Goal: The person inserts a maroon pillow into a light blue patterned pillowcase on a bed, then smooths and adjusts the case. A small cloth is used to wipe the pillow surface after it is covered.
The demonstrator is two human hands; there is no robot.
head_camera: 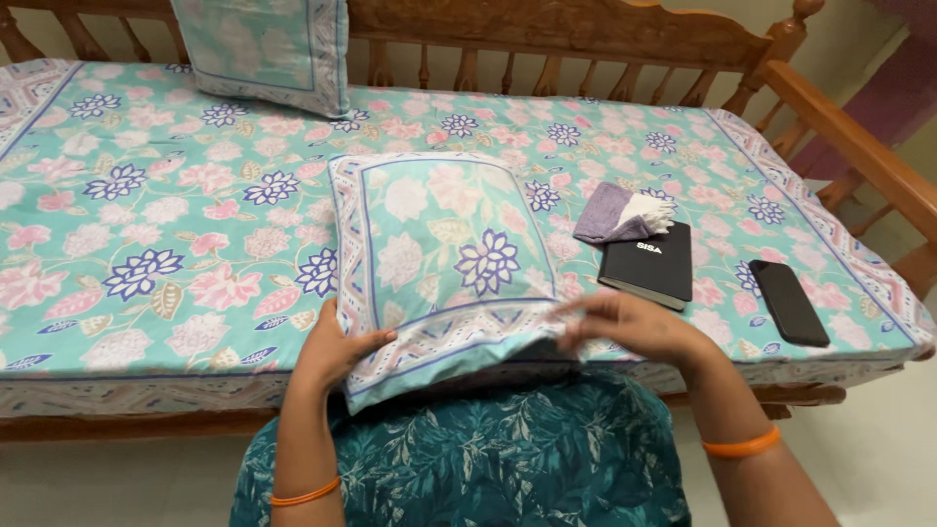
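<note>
While both hands work at the bed's near edge, the scene runs near to far:
Clothing: teal leaf-print fabric at the bottom of the view; an orange bangle on each wrist.
Left hand (337, 349): fingers curled over the near left corner of the pillow (444, 263), gripping its border.
Right hand (625, 324): fingertips pinched on the pillow's near right edge; blurred, so the exact grip is unclear.
Pillow: soft, square, cased in mint floral cloth with a striped border; lies on the bed at its front edge, near end overhanging.
Bedsheet (146, 234): same floral cotton print, smooth and flat.
Phone (789, 303): dark, flat slab, right of the hands, near the bed's right edge.
Book (649, 265): black, hard-covered, between pillow and phone.
Folded cloth (620, 215): lilac and white, touching the book's far end.
Second pillow (265, 49): matching, leaning against the headboard.
Bed frame (586, 29): carved, varnished wood with turned spindles.
</note>
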